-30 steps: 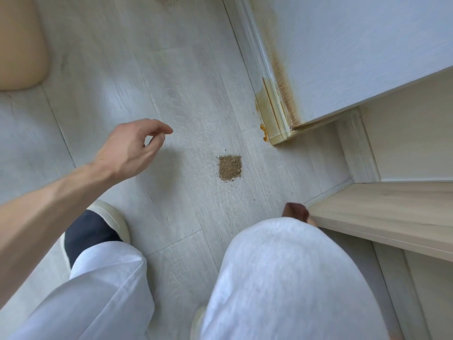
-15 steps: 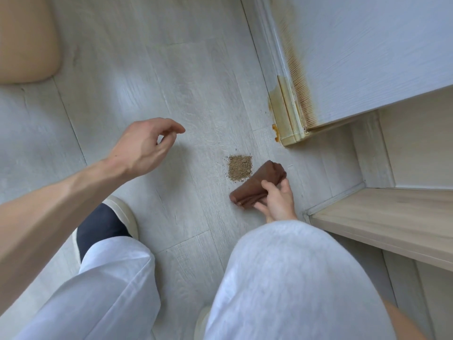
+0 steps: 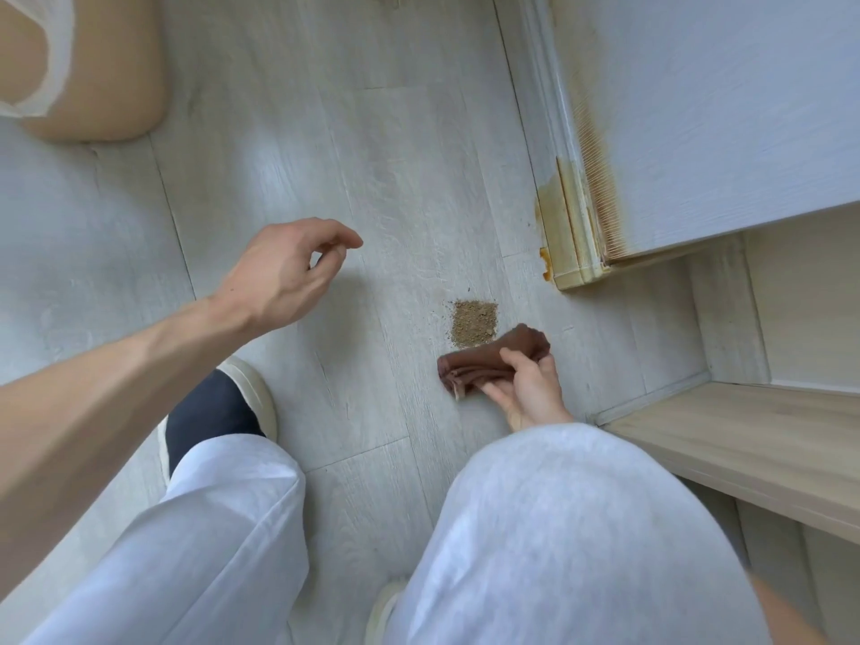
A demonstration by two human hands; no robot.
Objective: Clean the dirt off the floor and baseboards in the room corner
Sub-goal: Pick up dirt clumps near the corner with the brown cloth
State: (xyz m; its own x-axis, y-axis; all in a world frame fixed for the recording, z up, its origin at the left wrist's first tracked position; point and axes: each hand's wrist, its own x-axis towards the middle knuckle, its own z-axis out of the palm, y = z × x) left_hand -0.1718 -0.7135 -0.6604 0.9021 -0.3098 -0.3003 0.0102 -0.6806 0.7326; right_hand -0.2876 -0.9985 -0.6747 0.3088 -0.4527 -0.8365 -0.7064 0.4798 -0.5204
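Progress: early | right hand (image 3: 528, 388): folded brown cloth (image 3: 488, 363) gripped, just beside dirt pile (image 3: 473, 322) on floor (image 3: 381, 179) | left hand (image 3: 284, 272): loosely curled, empty | outstanding: pile, stained baseboard (image 3: 570, 225) uncleaned

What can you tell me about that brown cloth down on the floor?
The brown cloth is soft fabric folded into a thick wad with layered edges at its left end. It lies on the pale wood-look floor, right beside the small pile of sandy dirt. The right hand grips it, thumb on top.
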